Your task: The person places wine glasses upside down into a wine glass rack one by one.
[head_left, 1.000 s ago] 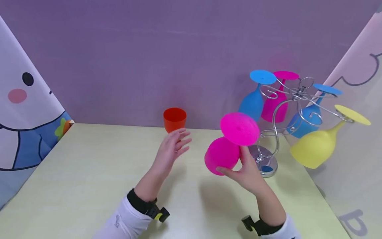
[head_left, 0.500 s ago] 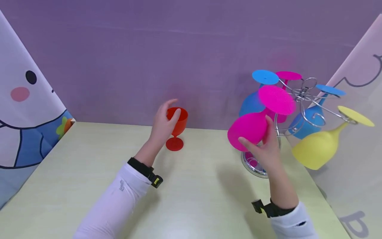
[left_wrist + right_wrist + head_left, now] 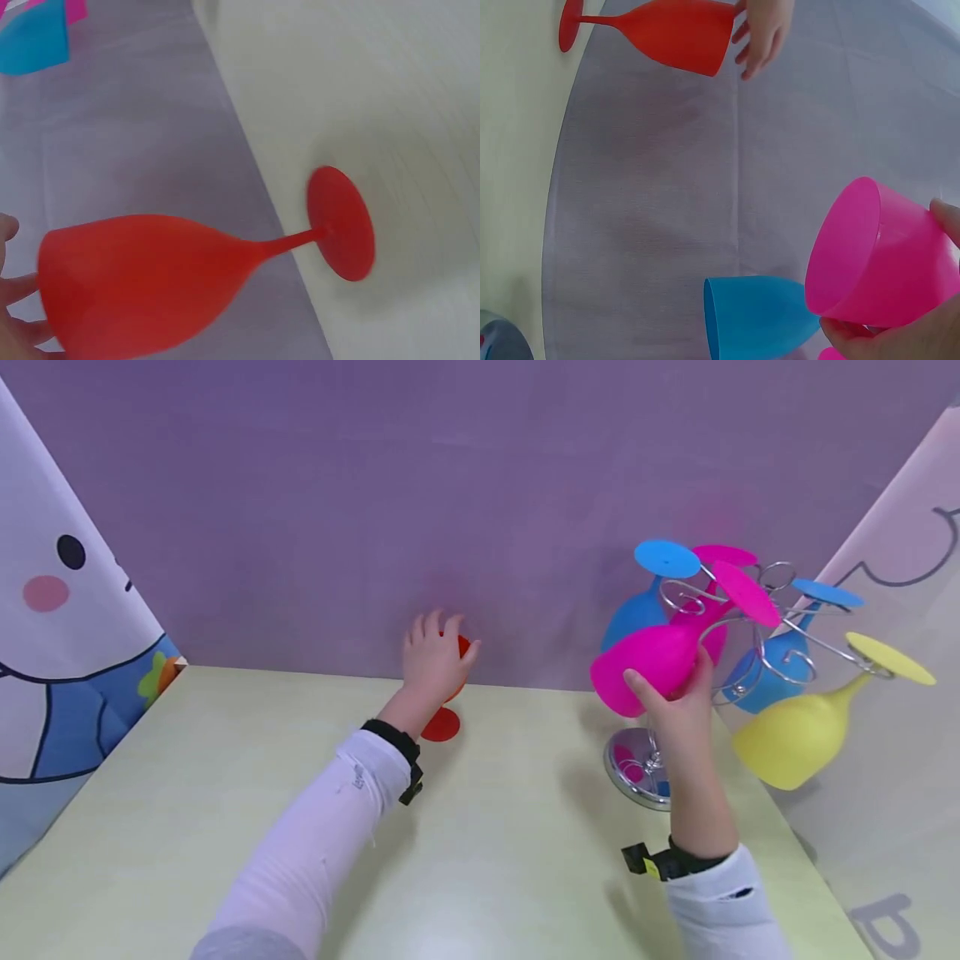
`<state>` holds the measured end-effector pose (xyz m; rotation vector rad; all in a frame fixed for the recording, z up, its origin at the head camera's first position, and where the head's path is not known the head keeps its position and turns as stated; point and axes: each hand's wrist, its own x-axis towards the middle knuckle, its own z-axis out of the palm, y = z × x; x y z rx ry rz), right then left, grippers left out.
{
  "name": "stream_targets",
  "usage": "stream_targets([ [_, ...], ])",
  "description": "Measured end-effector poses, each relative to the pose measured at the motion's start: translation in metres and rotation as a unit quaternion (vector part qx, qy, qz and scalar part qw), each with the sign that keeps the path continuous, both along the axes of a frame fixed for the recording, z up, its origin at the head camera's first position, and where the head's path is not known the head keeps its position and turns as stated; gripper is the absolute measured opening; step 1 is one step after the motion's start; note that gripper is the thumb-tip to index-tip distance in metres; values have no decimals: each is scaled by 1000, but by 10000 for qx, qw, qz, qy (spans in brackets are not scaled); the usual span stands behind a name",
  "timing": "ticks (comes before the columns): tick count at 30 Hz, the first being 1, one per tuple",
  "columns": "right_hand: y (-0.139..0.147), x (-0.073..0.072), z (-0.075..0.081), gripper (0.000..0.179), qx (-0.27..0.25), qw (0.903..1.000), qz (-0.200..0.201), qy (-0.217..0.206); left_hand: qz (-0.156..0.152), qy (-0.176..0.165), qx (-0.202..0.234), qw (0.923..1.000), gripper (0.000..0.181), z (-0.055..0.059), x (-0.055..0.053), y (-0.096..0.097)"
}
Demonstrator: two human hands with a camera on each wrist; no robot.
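A red wine goblet (image 3: 150, 277) stands upright on the table (image 3: 510, 827) near the back wall. Over its rim is my left hand (image 3: 433, 664), fingers spread and slightly bent at the mouth of the bowl; in the head view the hand covers most of the bowl. My right hand (image 3: 684, 714) grips a pink wine goblet (image 3: 645, 664) by its bowl. That goblet is tilted, mouth down and to the left, its foot up beside the wire arms of a chrome glass rack (image 3: 624, 783). Whether its stem touches the rack cannot be told.
Hanging upside down from the rack are a blue goblet (image 3: 636, 614), another pink goblet (image 3: 723, 556), a second blue goblet (image 3: 765, 677) and a yellow goblet (image 3: 798, 739). A purple backdrop (image 3: 480, 510) closes off the table's back edge.
My right hand has carried the pink goblet up and right to the rack and tilted it further. My left hand has moved from in front of the red goblet to over its rim.
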<state>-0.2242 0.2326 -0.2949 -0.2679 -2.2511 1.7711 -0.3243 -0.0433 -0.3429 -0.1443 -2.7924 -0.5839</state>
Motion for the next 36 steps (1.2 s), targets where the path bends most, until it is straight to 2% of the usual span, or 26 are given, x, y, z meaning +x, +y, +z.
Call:
stream_targets([
  [4,0,-7,0,97,-217,9997,-13,56,34,-243,-320,9992,58,-9,-4,-2],
  [6,1,-10,1,98,-234,9997,-5,-52,44,-310,-463,9984,59,-11,-6,-4],
  [11,-2,-17,3,99,-114,9995,168,-252,-42,-419,-694,9967,62,-13,-11,-5],
  [14,-6,-20,0,96,-37,9993,318,-211,-142,-477,-868,9950,63,-13,-11,-4],
  [21,-11,-24,-8,100,413,9970,602,-240,-206,-357,-1170,9923,60,-13,-8,-1],
  [29,-11,-25,-12,101,353,9970,663,-211,-188,-332,-1356,9900,54,-10,-9,0],
  [36,-13,-22,-15,102,1016,9924,694,-22,-211,-344,-1463,9884,47,-13,-7,0],
])
